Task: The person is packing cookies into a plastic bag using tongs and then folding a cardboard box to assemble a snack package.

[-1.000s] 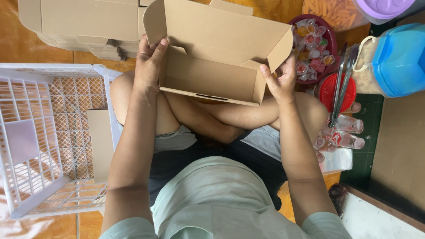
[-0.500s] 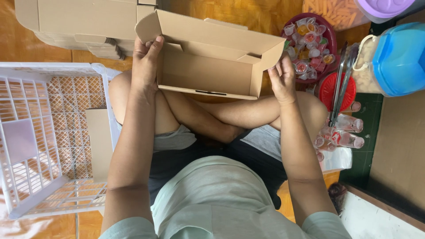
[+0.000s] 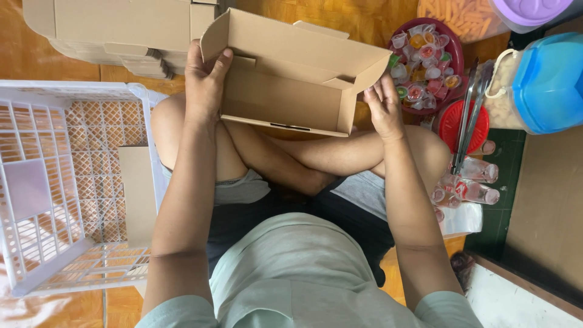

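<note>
You hold the brown cardboard box (image 3: 291, 79) at 12 o'clock above your crossed legs, half folded, lid flap raised. Your left hand (image 3: 203, 82) clamps its left wall; your right hand (image 3: 382, 106) presses its right end. Flat cartons (image 3: 115, 27) stack at 11, a white crate (image 3: 54, 188) crowds 9, and a blue-lidded tub (image 3: 543, 82) sits at 2.

Bright, even daylight, soft and diffuse; source cannot be told. Soft shadow inside cardboard box (image 3: 285, 91) and beneath crossed legs. Mild glare on white basket (image 3: 36, 182) at lower left, overexposed patch near bottom edge. Sharp focus throughout, no motion blur. Slight wide-angle stretch at corners.
</note>
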